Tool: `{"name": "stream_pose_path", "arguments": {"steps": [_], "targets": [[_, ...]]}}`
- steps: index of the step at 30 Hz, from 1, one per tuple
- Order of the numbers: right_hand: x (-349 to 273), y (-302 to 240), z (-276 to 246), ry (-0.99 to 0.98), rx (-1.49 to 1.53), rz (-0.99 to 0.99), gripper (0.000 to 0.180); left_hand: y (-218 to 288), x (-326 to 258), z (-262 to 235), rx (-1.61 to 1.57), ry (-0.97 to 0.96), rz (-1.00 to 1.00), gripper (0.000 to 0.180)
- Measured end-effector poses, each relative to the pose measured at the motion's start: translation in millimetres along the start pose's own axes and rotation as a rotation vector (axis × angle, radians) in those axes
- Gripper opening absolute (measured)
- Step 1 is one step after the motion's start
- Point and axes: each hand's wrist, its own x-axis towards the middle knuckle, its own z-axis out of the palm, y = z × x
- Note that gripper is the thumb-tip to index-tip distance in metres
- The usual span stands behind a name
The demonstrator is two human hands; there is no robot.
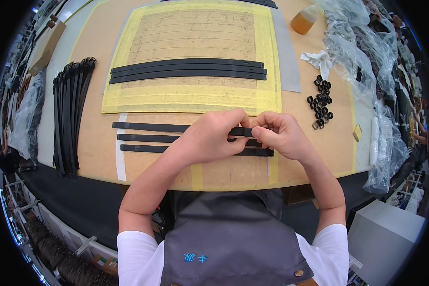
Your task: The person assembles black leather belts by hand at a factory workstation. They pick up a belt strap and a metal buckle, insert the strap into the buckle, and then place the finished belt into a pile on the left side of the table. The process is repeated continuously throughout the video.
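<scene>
Three black straps lie side by side across the near part of the table, partly covered by my hands. The farthest black strap (150, 127) runs under my left hand (212, 136), and a strap end (243, 132) shows between my fingers. My left hand is closed, pinching that end from the left. From the right, my right hand (281, 135) pinches the same end between thumb and fingers. Beneath my hands lie the middle strap (145, 138) and the nearest strap (145, 148). Whether a small loop sits on the held end is hidden by my fingers.
Beyond my hands, several finished-looking straps (186, 70) lie on a yellow-edged board (190, 106). A bundle of black straps (70, 114) hangs over the left edge. At right are small black loops (322, 100), a white cloth (319, 59), an amber-liquid bottle (302, 23) and plastic wrap (352, 62).
</scene>
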Motion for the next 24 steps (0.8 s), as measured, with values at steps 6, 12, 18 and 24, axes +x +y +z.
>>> {"name": "stream_pose_path", "arguments": {"steps": [6, 12, 18, 24], "targets": [[-0.1, 2.7, -1.0, -0.001, 0.008, -0.029, 0.017, -2.5, 1.6, -2.2, -0.033, -0.045, -0.045, 0.022], [0.6, 3.5, -1.8, 0.008, -0.014, -0.047, 0.018, -1.4, 2.3, -4.0, -0.048, -0.075, -0.092, 0.022], [1.0, 2.5, -1.8, 0.008, -0.028, -0.037, 0.019, -6.2, 1.6, 0.3, -0.04, -0.033, -0.043, 0.019], [1.3, 4.2, -2.2, 0.013, -0.054, -0.056, 0.02, -4.4, 1.8, -0.2, -0.038, -0.026, -0.025, 0.018]]}}
